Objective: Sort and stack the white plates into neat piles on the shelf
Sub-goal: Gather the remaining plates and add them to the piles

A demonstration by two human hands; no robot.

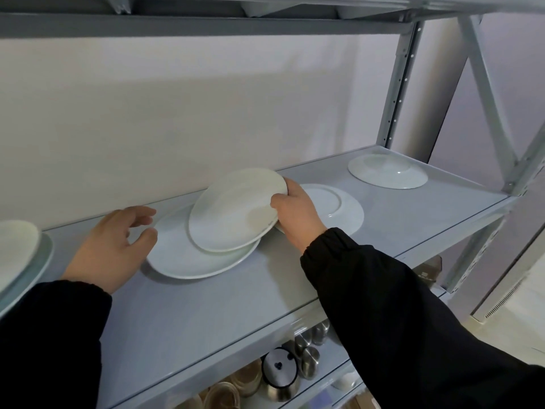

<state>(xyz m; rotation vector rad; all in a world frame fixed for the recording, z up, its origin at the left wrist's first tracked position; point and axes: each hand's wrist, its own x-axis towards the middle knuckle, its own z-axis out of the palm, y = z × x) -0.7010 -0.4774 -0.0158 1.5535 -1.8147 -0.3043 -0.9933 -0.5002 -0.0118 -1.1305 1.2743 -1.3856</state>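
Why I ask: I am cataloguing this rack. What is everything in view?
held plate: 1, white, tilted above the large plate
large plate: 1, white, flat on the shelf, mid-left
near overturned plate: 1, white, behind the right hand
far overturned plate: 1, white, right end of the shelf
left plates: at least 2, white, stacked at the left edge, cropped
shelf: 1, grey metal, across the middle
steel cups: several, silver, on the tier below
sleeves: 2, black, at the bottom
left hand: 1, fingers relaxed, by the large plate's left rim
right hand: 1, grips the held plate's right rim
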